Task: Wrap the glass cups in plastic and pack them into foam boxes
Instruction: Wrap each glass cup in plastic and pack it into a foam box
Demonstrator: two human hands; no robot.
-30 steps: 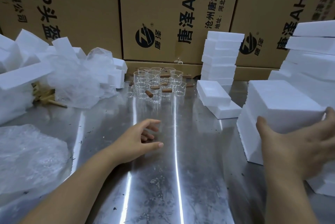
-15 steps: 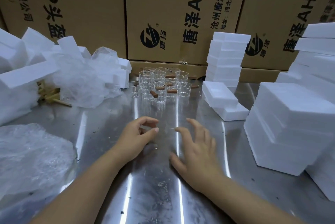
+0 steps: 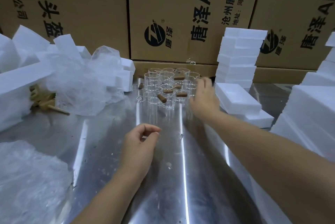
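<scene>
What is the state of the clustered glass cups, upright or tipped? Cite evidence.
Upright: the glass cups stand on the steel table with their round rims facing up and their walls vertical.

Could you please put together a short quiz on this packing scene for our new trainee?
1. True or false: the right hand reaches toward the glass cups.
2. The left hand is: A) over the bare steel table; B) on a foam stack; C) inside a carton.
3. Fill in: the crumpled plastic wrap lies to the cups' ____.
Key: 1 true; 2 A; 3 left.
</scene>
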